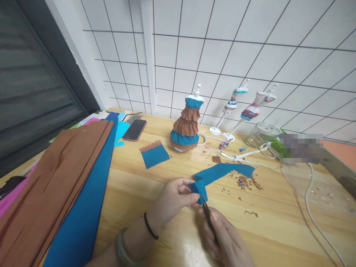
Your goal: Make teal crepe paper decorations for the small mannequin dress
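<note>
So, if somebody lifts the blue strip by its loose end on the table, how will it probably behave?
The blue strip is probably floppy, since it is doubled over in layers at the left hand. It seems light, being thin and paper-like. Its loose end might disturb the brown scraps lying close by.

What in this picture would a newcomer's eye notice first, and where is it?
Probably the white dress form wearing ruffled brown and blue layers, standing before the white tiled wall. Nearer, the left hand pinches a folded blue paper-like strip, with dark, slim scissors in the right hand at its lower end.
</note>
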A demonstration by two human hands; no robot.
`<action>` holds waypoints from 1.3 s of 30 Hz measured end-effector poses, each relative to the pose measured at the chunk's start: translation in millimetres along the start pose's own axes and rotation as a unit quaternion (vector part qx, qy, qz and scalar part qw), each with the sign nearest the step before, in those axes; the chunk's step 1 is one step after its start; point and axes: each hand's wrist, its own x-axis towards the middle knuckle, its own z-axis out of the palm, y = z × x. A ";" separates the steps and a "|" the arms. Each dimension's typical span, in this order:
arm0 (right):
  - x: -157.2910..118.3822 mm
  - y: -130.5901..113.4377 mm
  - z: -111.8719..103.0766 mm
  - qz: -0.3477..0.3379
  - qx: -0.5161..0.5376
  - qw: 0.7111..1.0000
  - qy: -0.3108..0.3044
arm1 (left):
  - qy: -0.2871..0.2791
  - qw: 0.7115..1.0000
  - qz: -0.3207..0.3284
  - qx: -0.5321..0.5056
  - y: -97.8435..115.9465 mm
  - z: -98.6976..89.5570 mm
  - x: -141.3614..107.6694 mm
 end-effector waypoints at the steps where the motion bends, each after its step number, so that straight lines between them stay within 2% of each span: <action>1: 0.1 0.4 0.1 -0.005 0.003 1.000 0.014 | -0.002 1.000 0.000 -0.002 0.2 0.1 -0.1; 8: 5.7 16.6 -2.3 -0.001 0.026 0.998 0.063 | 0.004 1.000 0.004 0.005 0.5 2.7 -1.8; 14: 7.2 28.2 2.3 0.038 0.102 0.990 0.085 | 0.001 1.000 0.013 0.005 -2.0 3.0 -1.6; 20: 5.2 5.1 9.6 0.008 0.070 0.997 0.022 | -0.002 1.000 0.007 0.011 -1.8 2.8 -1.4; 26: 1.6 -16.0 9.8 0.052 0.082 0.994 -0.050 | 0.007 1.000 0.007 0.015 -1.9 3.9 -1.1; 34: -0.8 -20.8 12.4 0.077 0.111 0.990 -0.036 | -0.004 1.000 0.010 0.017 -1.5 3.5 -1.6; 39: -1.2 -20.9 12.0 0.068 0.097 0.992 -0.035 | -0.007 1.000 0.015 0.022 -1.2 2.8 -0.7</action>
